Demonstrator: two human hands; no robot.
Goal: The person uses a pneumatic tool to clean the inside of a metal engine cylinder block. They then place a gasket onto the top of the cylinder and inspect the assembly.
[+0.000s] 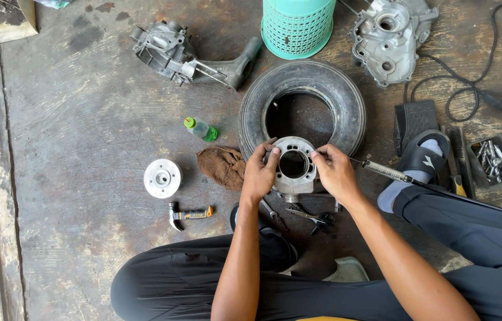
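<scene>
While sitting cross-legged on the floor [84,137], the person is gripping a cylinder [294,165] with both hands.
Left hand [259,175]: it is closing on the cylinder's left side, with fingertips curling over the top rim.
Right hand [335,172]: it is clasping the right side, with thumb and fingers pinching the rim.
Cylinder: a grey metal part with a round bore facing up, it is sitting between the hands, just near of the tyre [302,107] and overlapping its near edge.
Left of the hands: a brown rag [221,166] is lying just beside the left hand; a small green-capped bottle [201,129] is lying beyond it; a white disc [162,178] and a hammer [188,214] are lying further left.
Under the hands: scissors [316,219] are resting on the floor.
Right: a screwdriver [386,171] is pointing toward the right hand, and a tray [494,160] of small metal parts is sitting at the edge.
Far side: a green basket [296,27] is standing behind the tyre, with an engine casing [390,38] to its right and another [171,50] to its left.
</scene>
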